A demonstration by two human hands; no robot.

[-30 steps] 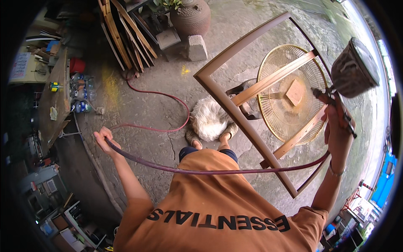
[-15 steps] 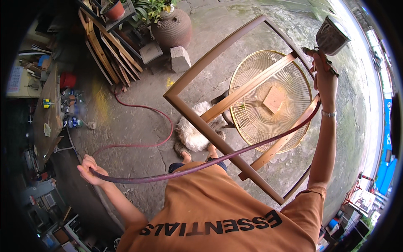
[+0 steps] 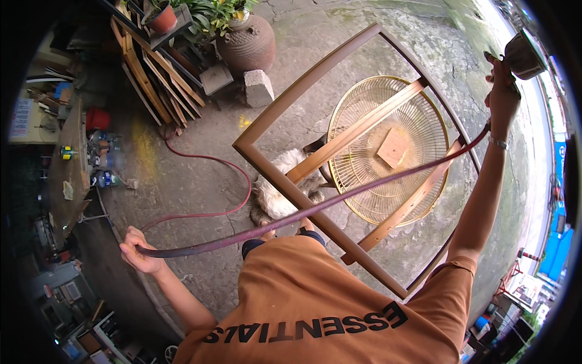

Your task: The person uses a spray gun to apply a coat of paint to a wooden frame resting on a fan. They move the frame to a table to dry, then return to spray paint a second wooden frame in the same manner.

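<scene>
In my right hand [image 3: 504,104], out at the far right, is a spray gun [image 3: 525,56] with a dark metal cup. A reddish-purple air hose [image 3: 327,206] runs from it across my body to my left hand [image 3: 142,252], which is closed around the hose. Between my arms, a brown rectangular frame [image 3: 267,159] with rounded edges lies over a round wire fan grille [image 3: 364,185]. Two bare wooden crossbars [image 3: 357,130] span the frame. A small square wooden board [image 3: 393,150] sits at the grille's middle. The gun is apart from the frame, beyond its right side.
A white furry thing [image 3: 276,197] lies by my feet, partly under the frame. More hose [image 3: 209,156] snakes over the concrete floor on the left. Leaning wooden boards [image 3: 151,82], a large clay pot [image 3: 247,45] and a stone block [image 3: 259,88] stand at the back left.
My right hand has swung outward to the right and slightly away with the spray gun. The hose has followed and stretched straighter. My left hand has shifted slightly right.
</scene>
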